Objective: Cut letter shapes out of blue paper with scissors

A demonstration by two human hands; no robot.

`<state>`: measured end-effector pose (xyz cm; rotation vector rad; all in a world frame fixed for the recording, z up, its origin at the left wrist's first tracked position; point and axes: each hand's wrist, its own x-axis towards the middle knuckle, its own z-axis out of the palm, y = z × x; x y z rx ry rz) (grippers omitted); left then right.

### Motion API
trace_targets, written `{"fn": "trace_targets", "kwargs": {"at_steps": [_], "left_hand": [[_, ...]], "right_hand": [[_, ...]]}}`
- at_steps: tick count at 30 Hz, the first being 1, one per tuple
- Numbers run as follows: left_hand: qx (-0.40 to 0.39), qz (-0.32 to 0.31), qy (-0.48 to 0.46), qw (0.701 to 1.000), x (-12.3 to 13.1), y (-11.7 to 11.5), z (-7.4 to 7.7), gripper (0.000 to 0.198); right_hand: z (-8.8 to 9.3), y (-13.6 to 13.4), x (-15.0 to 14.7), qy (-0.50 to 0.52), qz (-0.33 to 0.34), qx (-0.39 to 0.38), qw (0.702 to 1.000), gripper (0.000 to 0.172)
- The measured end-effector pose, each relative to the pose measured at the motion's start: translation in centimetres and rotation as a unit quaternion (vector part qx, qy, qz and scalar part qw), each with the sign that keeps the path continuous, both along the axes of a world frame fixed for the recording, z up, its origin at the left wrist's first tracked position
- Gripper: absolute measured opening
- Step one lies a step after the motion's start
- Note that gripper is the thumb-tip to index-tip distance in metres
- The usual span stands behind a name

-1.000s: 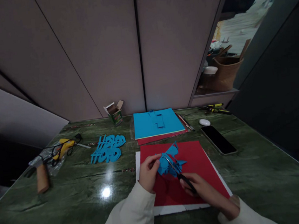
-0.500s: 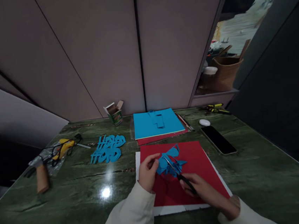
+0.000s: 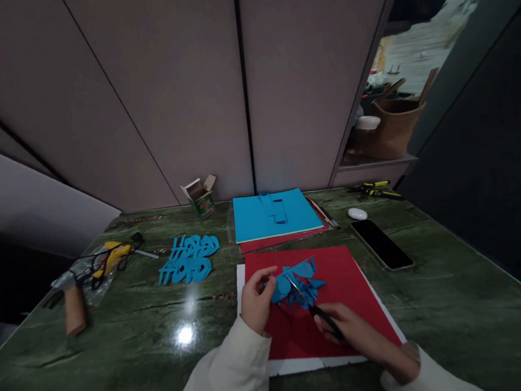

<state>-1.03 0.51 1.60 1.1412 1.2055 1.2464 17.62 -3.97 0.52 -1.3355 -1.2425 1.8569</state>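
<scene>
- Blue paper (image 3: 284,285), cut and ragged, is lying bunched above the middle of a red sheet (image 3: 358,300), between the two hands
- Left hand (image 3: 257,297) is pinching the paper's left side, thumb and fingers narrow on it
- Right hand (image 3: 344,327) is gripping black-handled scissors (image 3: 318,310), fingers curled round the handles, blades reaching into the paper; how far the blades are parted, cannot tell
- Red sheet is resting on a white sheet (image 3: 316,364), pale edges showing left, below and right
- Farther back on the bench (image 3: 156,353), a blue stack (image 3: 250,220) is bearing small blue offcuts (image 3: 274,207)
- Off left, blue cut lettering (image 3: 188,270) is lying in two rows
- Dark-screened phone (image 3: 380,243) is lying right of the red sheet, white oval case (image 3: 357,214) near its top end
- Green carton (image 3: 205,206) is standing open by the wall
</scene>
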Motion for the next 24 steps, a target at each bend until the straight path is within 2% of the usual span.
{"fn": "trace_targets", "kwargs": {"at_steps": [4,14,24], "left_hand": [[0.006,0.002,0.003,1.000,-0.08,0.07,-0.11,0.027],[0.003,0.008,-0.001,1.000,-0.09,0.03,-0.20,0.027],[-0.007,0.002,-0.048,0.999,0.23,0.01,-0.69,0.031]], "right_hand": [[-0.34,-0.05,0.07,-0.005,-0.013,-0.017,1.000,0.039],[0.32,-0.09,-0.11,0.003,0.012,0.018,1.000,0.037],[0.16,0.08,-0.26,0.000,-0.014,0.014,1.000,0.037]]}}
